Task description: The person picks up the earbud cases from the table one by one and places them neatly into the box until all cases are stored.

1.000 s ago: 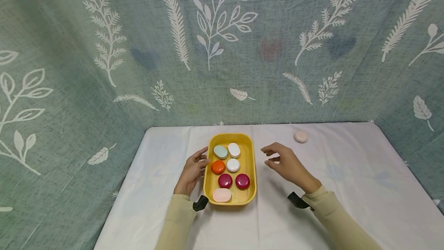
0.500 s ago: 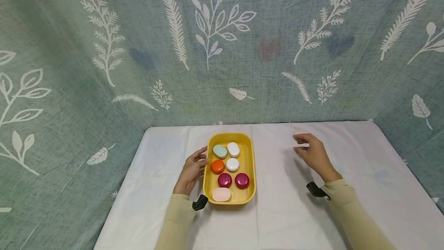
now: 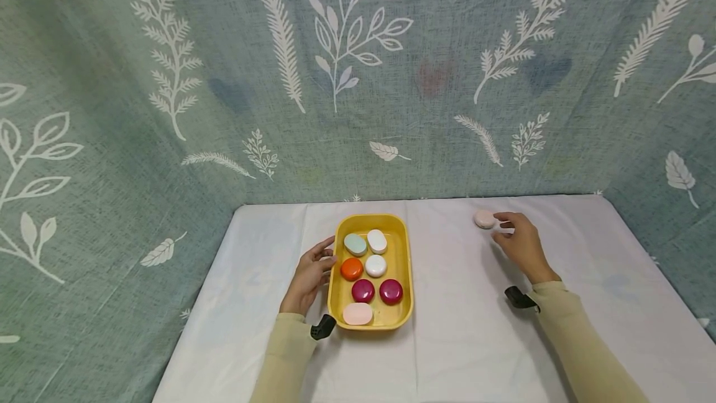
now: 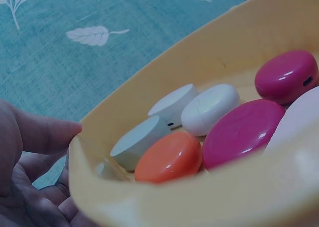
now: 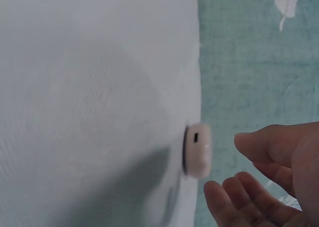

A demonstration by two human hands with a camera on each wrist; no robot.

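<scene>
A yellow tray [image 3: 399, 257] stands on the white cloth, holding several rounded earbud charging cases. Among them are a mint one [image 3: 355, 244], white ones, an orange one [image 3: 352, 269], two magenta ones and a pink one [image 3: 358, 313]. My left hand [image 3: 306, 275] grips the tray's left wall, a fingertip on the rim in the left wrist view and other fingers outside it. Farther right, a pale pink earbud case [image 3: 483, 219] lies alone near the cloth's back edge. Beside it hovers my right hand [image 3: 521, 244], thumb and fingers parted around nothing; the right wrist view shows a gap to the case [image 5: 199, 151].
A green leaf-patterned curtain [image 3: 335, 160] rises behind the table and along both sides. White cloth [image 3: 458, 341] covers the table between the tray and my right arm. Each wrist carries a small black camera [image 3: 322, 327].
My right hand has moved right and back from near the tray to the right side of the lone pale pink case. My left hand and the tray have stayed put.
</scene>
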